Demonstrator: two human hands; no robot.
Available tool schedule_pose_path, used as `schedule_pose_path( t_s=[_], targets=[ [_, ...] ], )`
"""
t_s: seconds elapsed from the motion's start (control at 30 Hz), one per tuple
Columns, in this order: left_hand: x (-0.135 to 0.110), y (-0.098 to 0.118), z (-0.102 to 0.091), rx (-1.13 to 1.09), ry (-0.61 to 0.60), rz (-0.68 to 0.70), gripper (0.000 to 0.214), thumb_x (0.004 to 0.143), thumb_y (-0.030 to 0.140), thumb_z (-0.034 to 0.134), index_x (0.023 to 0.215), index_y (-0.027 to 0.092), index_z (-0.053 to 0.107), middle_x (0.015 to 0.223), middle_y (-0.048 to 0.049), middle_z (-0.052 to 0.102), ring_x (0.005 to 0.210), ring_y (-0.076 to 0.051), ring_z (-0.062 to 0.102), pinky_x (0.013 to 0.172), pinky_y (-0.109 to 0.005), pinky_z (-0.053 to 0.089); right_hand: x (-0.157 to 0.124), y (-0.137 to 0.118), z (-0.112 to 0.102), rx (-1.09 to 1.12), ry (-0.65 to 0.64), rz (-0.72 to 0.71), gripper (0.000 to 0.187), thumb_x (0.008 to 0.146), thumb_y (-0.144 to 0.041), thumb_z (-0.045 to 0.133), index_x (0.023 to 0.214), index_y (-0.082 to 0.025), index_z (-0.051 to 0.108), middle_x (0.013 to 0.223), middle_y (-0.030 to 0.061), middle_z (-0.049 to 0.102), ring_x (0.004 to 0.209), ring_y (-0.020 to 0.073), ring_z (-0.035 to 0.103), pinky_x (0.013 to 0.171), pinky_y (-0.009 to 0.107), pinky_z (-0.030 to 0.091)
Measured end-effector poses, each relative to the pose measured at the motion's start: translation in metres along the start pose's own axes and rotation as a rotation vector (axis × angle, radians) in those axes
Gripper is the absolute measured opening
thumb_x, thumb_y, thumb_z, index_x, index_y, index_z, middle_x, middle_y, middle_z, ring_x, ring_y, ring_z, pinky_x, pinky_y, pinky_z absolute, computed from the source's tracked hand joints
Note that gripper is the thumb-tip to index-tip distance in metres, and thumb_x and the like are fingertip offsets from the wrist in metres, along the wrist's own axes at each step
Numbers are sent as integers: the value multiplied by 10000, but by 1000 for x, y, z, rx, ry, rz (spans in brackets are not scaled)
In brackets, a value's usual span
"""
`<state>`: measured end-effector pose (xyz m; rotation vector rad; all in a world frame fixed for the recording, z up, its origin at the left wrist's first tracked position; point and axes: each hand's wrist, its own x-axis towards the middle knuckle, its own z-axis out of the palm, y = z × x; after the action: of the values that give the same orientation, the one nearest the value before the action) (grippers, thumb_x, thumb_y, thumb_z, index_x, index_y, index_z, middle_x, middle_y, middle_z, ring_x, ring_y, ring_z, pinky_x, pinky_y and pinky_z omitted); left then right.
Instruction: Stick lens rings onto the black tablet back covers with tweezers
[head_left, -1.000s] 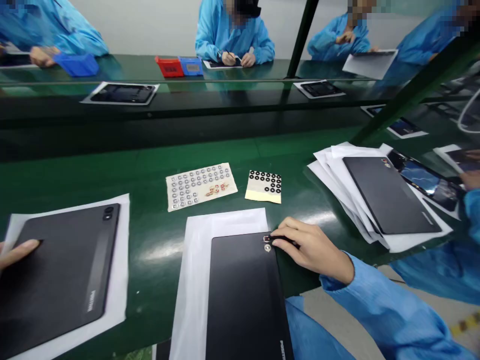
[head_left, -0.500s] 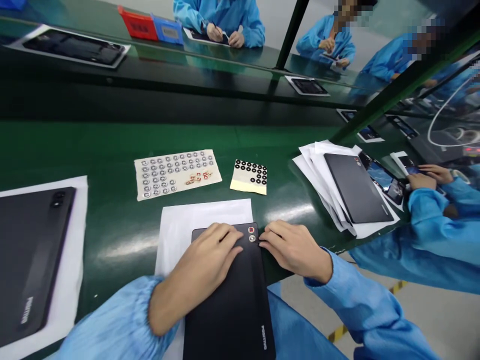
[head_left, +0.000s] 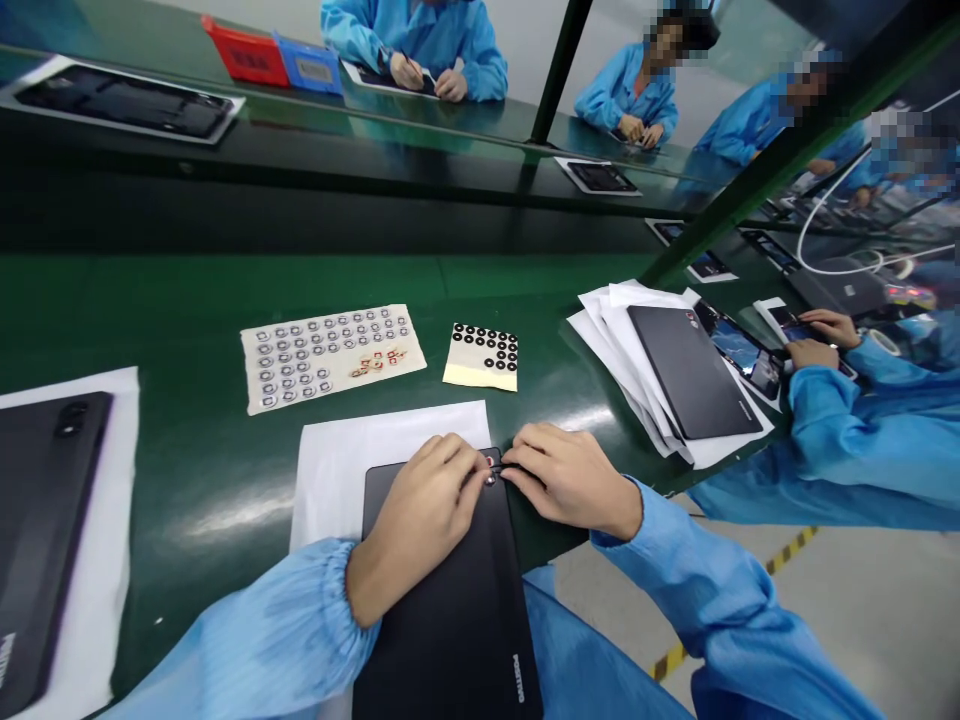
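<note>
A black tablet [head_left: 450,630] lies back up in front of me, its camera corner at the far right. My left hand [head_left: 420,515] rests over its upper part, thumb and forefinger pinched beside the camera spot [head_left: 491,478]; whatever they grip is too small to make out. From the right, my right hand [head_left: 570,478] pinches a thin dark piece [head_left: 498,468] over the same camera corner. White paper [head_left: 319,470] lies under the tablet. Beyond it are a sheet of ring-shaped stickers [head_left: 330,345] and a smaller sheet of black rings [head_left: 480,372].
Another black tablet [head_left: 45,540] lies on paper at the left. At the right, a tablet [head_left: 690,370] tops a paper stack [head_left: 600,325], near a co-worker's hands [head_left: 817,340]. A green post [head_left: 697,235] rises behind. Other people work across the bench.
My left fingers have moved right to the camera corner, and its thumb has closed towards the forefinger. The right fingertips now reach over the camera spots. The whole view has shifted slightly.
</note>
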<state>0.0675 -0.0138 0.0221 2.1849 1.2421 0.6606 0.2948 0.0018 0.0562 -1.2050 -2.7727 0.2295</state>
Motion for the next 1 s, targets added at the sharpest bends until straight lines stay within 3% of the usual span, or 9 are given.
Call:
schedule_pose_path(
  t_s=[0.1, 0.3, 0.5, 0.73, 0.9, 1.0],
  targets=[
    [2, -5, -2, -106, 88, -90, 131, 1024, 242, 558, 954, 228, 668, 985, -14, 637, 929, -178, 628, 877, -341, 510, 4, 3, 2, 7, -14, -23, 278, 1075, -356, 478, 1044, -185, 694, 975, 54, 667, 853, 168, 594, 658, 304, 398],
    [1, -9, 3, -37, 97, -21, 137, 1024, 224, 563, 984, 227, 695, 1022, -27, 661, 988, -190, 632, 931, -356, 512, -2, 5, 13, 70, 100, 78, 267, 1083, -340, 466, 1055, -185, 681, 995, 51, 679, 893, 158, 610, 680, 290, 412],
    [-1, -8, 7, 106, 88, 107, 149, 1044, 208, 512, 1059, 201, 660, 1084, -69, 677, 1031, -227, 637, 944, -406, 539, -12, -2, 15, -111, 146, -17, 234, 1057, -299, 496, 1106, -194, 698, 995, 73, 680, 870, 194, 575, 643, 334, 402],
    [3, -8, 4, 147, 65, 141, 164, 1048, 206, 507, 1095, 211, 664, 1072, -66, 709, 1003, -223, 665, 931, -406, 560, -26, -14, 34, -300, 191, -130, 310, 1033, -172, 453, 1242, -194, 682, 1089, 105, 729, 819, 211, 611, 596, 366, 444],
    [0, -6, 9, 261, 0, 176, 183, 1030, 140, 509, 1146, 165, 649, 1071, -94, 701, 1024, -246, 653, 936, -415, 551, -32, -23, 49, -269, 320, -82, 294, 1011, -166, 522, 1264, -128, 666, 1090, 142, 727, 836, 229, 646, 656, 369, 512],
    [5, -1, 4, 275, -44, 141, 177, 1040, 156, 474, 1093, 161, 642, 1034, -95, 682, 975, -241, 659, 886, -396, 553, -28, -18, 48, -68, 380, 75, 231, 1006, -247, 594, 1201, -157, 678, 1061, 118, 712, 897, 225, 666, 728, 351, 545]
  ],
)
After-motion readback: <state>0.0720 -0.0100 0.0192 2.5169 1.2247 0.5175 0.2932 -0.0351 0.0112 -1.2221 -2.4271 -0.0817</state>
